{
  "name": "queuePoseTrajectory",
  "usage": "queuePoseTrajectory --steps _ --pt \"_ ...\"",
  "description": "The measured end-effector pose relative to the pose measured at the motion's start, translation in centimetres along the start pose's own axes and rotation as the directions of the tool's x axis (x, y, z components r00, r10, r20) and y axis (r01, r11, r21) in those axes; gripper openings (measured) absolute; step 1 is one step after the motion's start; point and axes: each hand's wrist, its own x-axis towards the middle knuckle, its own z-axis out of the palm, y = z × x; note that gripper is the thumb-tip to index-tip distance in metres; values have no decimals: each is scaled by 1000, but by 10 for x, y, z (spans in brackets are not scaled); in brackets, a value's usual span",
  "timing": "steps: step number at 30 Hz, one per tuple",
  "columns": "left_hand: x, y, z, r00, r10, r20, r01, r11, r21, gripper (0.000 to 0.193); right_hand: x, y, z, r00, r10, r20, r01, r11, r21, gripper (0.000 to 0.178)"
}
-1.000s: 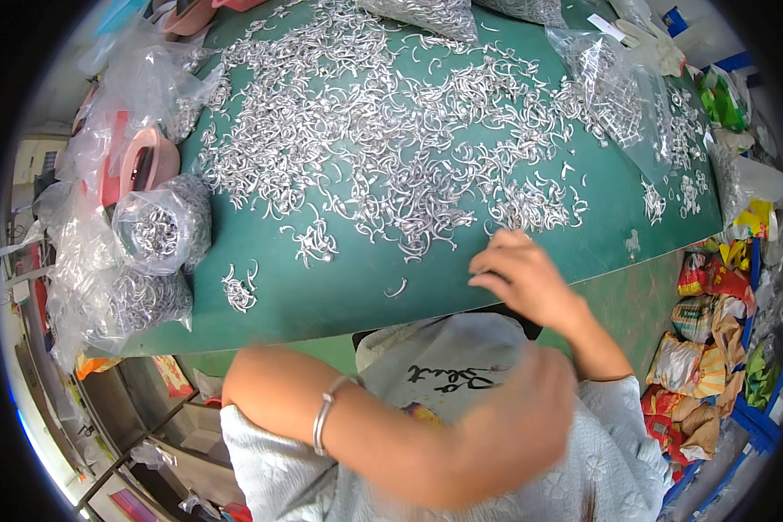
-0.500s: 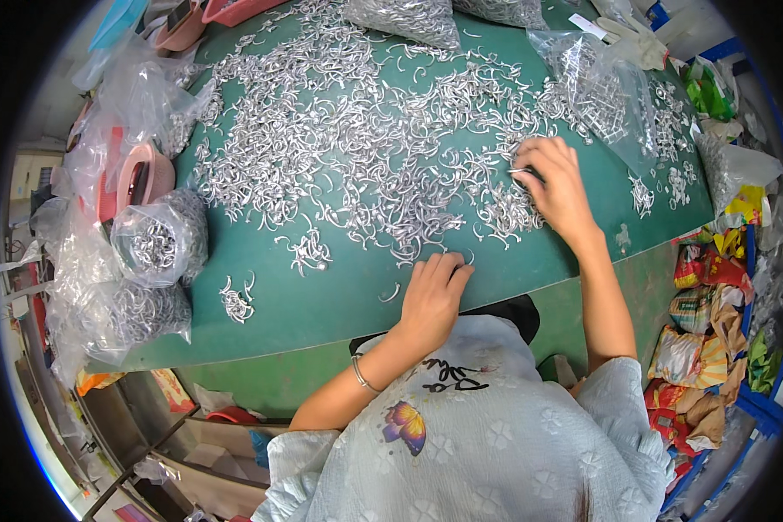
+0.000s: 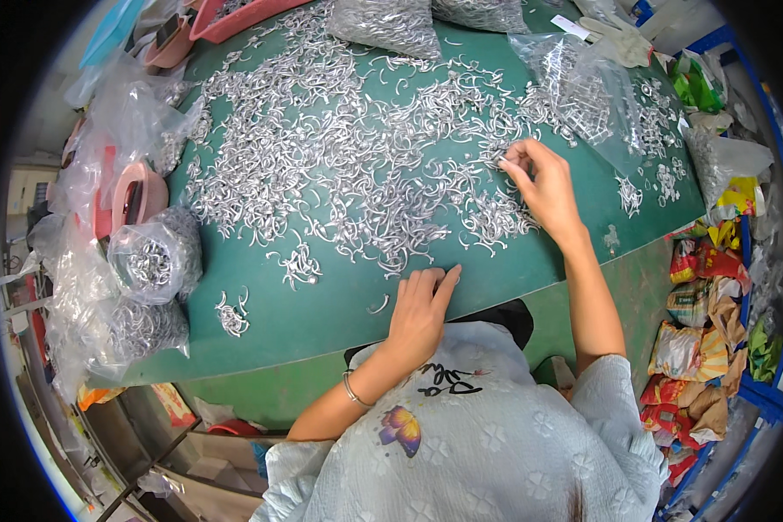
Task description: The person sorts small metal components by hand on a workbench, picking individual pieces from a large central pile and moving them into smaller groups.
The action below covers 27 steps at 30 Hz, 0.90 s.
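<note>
Pinching with thumb and fingertips of the right hand, closed on one of the small silvery curved metal hooks at the edge of the big scattered heap of silvery metal hooks. Lying flat and spread on the dark green table mat, the left hand, fingers loosely apart and clamped on nothing, palm down near the table's near edge. Resting just beside its fingers, a single stray silvery bent hook (apart from the heap). Sitting farther left on the mat, two little clusters of hooks, well apart from both hands. Bulging at the left edge of the table, a clear plastic bag stuffed with silvery hooks, with a pink plastic tape roll standing just behind it. Slumping at the far right of the mat, a crumpled transparent plastic bag holding more hooks. Showing on the left wrist, a thin silver bangle. Piling up on the floor to the right, colourful printed packets.
</note>
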Motion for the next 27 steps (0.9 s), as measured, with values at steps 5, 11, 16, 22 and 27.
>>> queuePoseTrajectory --steps 5,11,16,22,27 --pt "-6 -2 -1 1000 -28 -11 28 1000 7 63 -4 10 12 969 -242 38 240 909 -340 14" --pt "-7 1 -4 996 -68 -57 66 997 -48 64 -2 1 -1 918 305 255 -398 711 580 15" --pt "-8 3 -9 996 -76 -36 76 997 -3 64 -1 6 3 964 210 161 -249 926 285 15" --pt "-15 -2 -7 997 -66 -33 66 998 6 61 -31 70 -77 969 -33 -245 -113 823 -557 20" --pt "-15 -3 -3 997 -66 -46 67 998 10 60 -46 78 -77 984 33 -176 -159 614 -773 13"
